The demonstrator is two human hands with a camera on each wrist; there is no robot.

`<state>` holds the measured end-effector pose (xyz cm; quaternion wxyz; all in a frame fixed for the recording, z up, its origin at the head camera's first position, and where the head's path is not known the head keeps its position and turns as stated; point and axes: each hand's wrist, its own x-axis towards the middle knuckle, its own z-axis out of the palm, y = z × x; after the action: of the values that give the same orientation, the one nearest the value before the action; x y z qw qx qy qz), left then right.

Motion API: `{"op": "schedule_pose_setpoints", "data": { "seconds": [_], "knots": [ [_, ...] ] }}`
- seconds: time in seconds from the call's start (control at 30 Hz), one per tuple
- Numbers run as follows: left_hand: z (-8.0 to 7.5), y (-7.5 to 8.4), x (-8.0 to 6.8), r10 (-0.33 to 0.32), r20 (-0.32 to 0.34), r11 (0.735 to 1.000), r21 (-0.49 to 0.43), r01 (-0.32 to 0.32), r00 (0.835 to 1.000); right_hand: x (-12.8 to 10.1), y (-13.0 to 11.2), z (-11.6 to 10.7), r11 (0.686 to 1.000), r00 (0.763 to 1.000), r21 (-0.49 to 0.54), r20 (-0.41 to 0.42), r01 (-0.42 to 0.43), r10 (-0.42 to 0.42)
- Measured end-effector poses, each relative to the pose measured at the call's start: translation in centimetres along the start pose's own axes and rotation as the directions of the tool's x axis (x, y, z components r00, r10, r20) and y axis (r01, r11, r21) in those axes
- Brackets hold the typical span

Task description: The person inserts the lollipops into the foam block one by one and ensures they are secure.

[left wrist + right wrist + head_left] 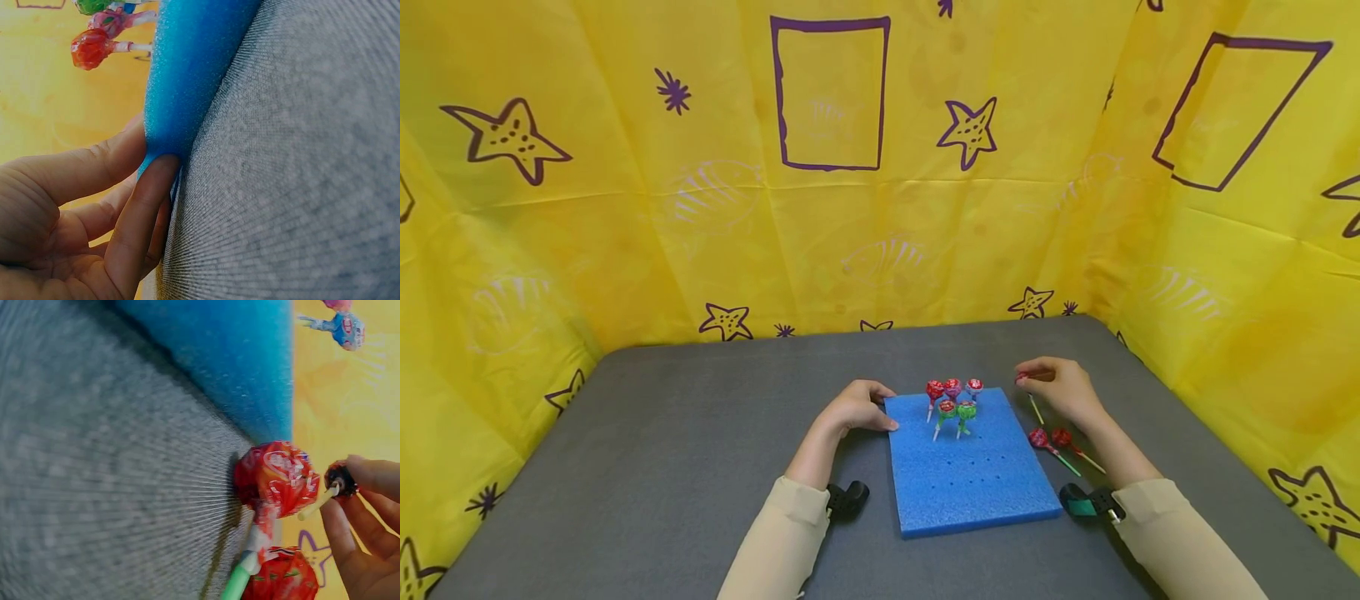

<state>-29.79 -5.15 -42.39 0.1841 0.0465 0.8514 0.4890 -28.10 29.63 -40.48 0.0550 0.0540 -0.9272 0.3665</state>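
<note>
A blue foam board [973, 496] with rows of small holes lies on the table. Several wrapped lollipops stand upright in its far part, among them a red one [935, 389] and a green one [966, 410]. My left hand [859, 407] grips the board's far left corner, thumb on top and fingers against the side. Beyond the right edge, my right hand [1062, 388] pinches a dark red lollipop [339, 480] by its candy head, its pale yellow stick pointing down. Below that hand lie two red lollipops on the table, one with a green stick [236, 582].
The dark grey table [700, 467] extends around the board. Yellow cloth [820, 250] with purple drawings hangs behind and at both sides. A black strap device [847, 500] is on the left wrist, another [1086, 502] on the right.
</note>
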Motion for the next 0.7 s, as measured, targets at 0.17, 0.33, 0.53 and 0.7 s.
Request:
{"op": "schedule_pose_setpoints", "data": {
  "seconds": [0.17, 0.33, 0.53, 0.7],
  "knots": [
    [0.0, 0.1, -0.1, -0.001, 0.004, 1.000, -0.004, 0.001, 1.000, -0.2, -0.7, -0.6, 1.000, 0.999, 0.019, -0.043, 0.005, -0.004],
    [0.0, 0.3, -0.1, -0.007, 0.000, 1.000, 0.007, 0.007, 1.000, -0.4, -1.5, -1.1, 0.998, 0.997, 0.055, -0.083, 0.007, -0.003],
    [0.0, 0.1, -0.1, 0.005, 0.003, 1.000, 0.004, -0.005, 1.000, -0.7, -2.4, -1.4, 0.989, 0.994, 0.143, -0.109, 0.030, -0.015],
    [0.1, 0.1, -0.2, 0.032, 0.018, 0.999, -0.013, -0.031, 0.999, -1.1, -3.2, -1.5, 0.973, 0.996, 0.227, -0.088, 0.029, -0.009]
  ]
}}
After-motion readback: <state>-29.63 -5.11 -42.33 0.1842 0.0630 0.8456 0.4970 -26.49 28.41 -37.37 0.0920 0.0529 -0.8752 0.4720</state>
